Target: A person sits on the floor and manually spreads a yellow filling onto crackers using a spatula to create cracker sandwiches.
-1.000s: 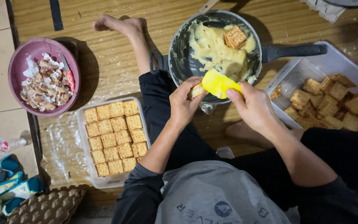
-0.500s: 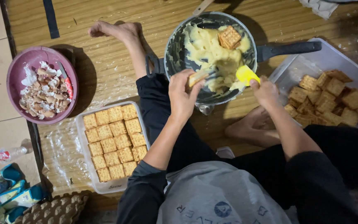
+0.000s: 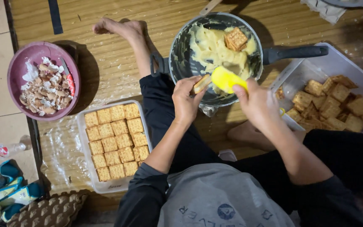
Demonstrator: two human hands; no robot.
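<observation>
My left hand (image 3: 186, 100) holds a square cracker (image 3: 201, 83) at the near rim of a dark pan (image 3: 177, 59). My right hand (image 3: 256, 103) grips a yellow spatula (image 3: 227, 79) whose blade rests against that cracker. The pan holds pale yellow cream (image 3: 215, 50) with another cracker (image 3: 235, 39) lying on it. Its black handle (image 3: 295, 52) points right.
A clear tray (image 3: 85, 126) to the left holds rows of crackers. A clear box (image 3: 316, 67) at right holds loose crackers. A maroon bowl (image 3: 22, 67) of eggshells, an egg carton (image 3: 47, 212), snack packets (image 3: 3, 189) and my bare foot (image 3: 118, 29) lie around on the wooden floor.
The spatula went into the pan's cream, then came back to the near rim against the cracker in my left hand.
</observation>
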